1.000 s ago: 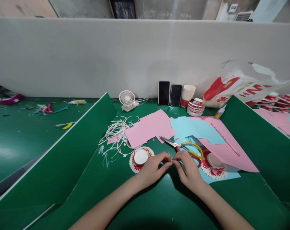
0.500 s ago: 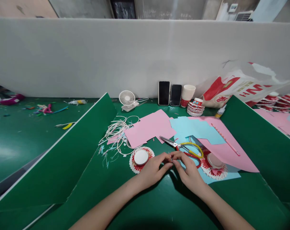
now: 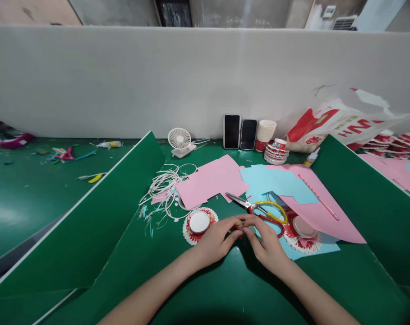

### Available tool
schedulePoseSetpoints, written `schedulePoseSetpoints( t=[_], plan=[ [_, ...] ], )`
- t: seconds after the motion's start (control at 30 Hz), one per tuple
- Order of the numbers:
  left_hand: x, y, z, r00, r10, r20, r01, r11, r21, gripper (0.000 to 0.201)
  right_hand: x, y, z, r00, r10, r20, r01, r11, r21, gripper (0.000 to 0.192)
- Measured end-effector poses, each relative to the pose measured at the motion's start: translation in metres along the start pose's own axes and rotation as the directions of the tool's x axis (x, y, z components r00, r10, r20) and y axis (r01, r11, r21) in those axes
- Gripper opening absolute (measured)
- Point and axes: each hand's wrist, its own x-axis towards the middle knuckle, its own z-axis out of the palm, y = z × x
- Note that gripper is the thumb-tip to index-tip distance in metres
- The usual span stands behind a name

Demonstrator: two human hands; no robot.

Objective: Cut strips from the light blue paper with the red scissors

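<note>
My left hand [image 3: 218, 238] and my right hand [image 3: 266, 237] meet fingertip to fingertip above the green table, both pinched closed. Whatever sits between the fingertips is too small and covered to name. Left of my left hand lies a cut paper cup [image 3: 200, 222] with fringed red-and-white sides spread flat around its white base. A second fringed cup [image 3: 304, 227] is at the right, partly under paper. Just beyond my right hand rest scissors [image 3: 270, 212] with one red and one yellow handle, their blades apart and pointing left.
Pink paper [image 3: 213, 180] and blue paper [image 3: 279, 183] lie beyond my hands, a pencil [image 3: 318, 196] at the right. Curled white strips [image 3: 167, 185] heap at the left. Behind stand a small fan [image 3: 179, 139], two phones [image 3: 232, 132], stacked cups [image 3: 266, 134] and a glue bottle [image 3: 312, 157]. Green dividers [image 3: 123, 194] flank the space.
My fingertips have shifted very slightly while staying pinched together. Everything on the table lies as before.
</note>
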Motion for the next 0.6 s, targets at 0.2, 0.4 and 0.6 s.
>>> schedulePoseSetpoints(
  t=[0.2, 0.4, 0.6],
  plan=[
    [0.0009, -0.0022, 0.0029, 0.998, -0.028, -0.055, 0.026, 0.999, -0.041, 0.012, 0.0008, 0.0001, 0.0002, 0.999, 0.003, -0.033, -0.002, 1.000, 0.005, 0.010],
    [0.0016, -0.0054, 0.0043, 0.997, -0.038, -0.063, 0.034, 0.998, -0.058, 0.014, 0.0022, -0.0018, 0.0002, 0.999, 0.001, -0.045, 0.000, 1.000, 0.029, 0.009],
    [0.0010, -0.0016, 0.0017, 0.999, -0.033, -0.017, 0.032, 0.998, -0.053, 0.013, 0.0033, -0.0016, 0.0016, 0.999, 0.004, -0.043, -0.002, 0.999, 0.051, 0.008]
  ],
)
